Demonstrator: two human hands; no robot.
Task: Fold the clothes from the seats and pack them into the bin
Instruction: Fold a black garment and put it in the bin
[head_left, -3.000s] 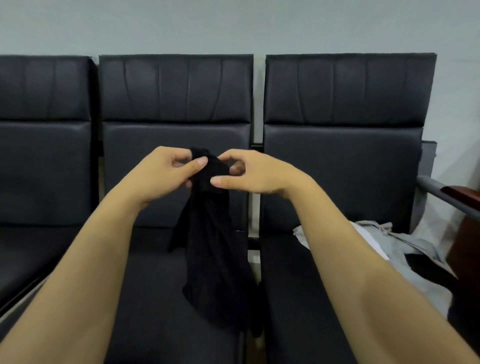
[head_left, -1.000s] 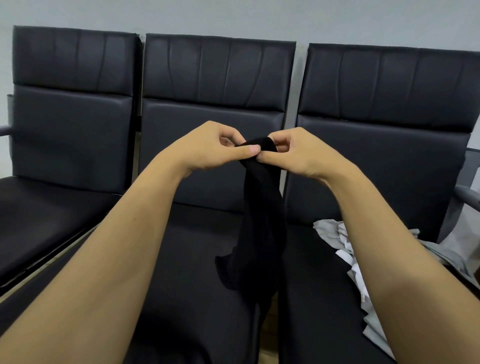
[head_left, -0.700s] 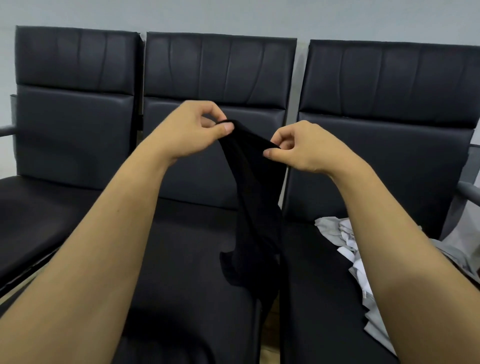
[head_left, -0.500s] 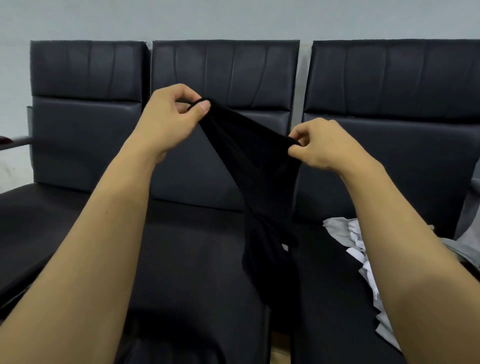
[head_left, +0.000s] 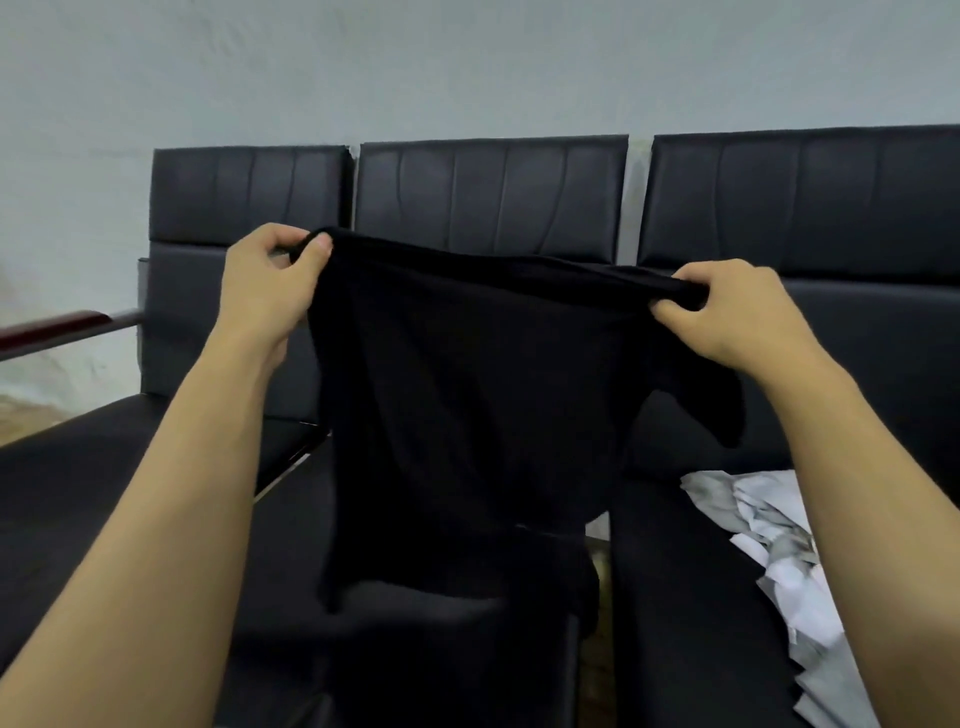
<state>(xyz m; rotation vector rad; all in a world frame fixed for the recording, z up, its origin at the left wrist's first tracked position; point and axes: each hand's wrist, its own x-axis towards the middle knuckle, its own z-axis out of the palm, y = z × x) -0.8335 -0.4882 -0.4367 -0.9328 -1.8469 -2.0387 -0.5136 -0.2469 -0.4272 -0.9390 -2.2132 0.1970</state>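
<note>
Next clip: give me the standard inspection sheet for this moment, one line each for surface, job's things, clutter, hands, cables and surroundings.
Surface: row of three black padded seats; the middle one lies behind and below the held garment.
Job's things: black garment held up, spread between both hands, hanging over the middle seat; grey and white clothes heaped on the right seat; no bin in view.
Clutter: nothing seen.
Hands: left hand pinches the garment's top left corner; right hand grips the top right edge.
Cables: nothing seen.
Surroundings: pale wall behind the seats; armrest at far left.
</note>
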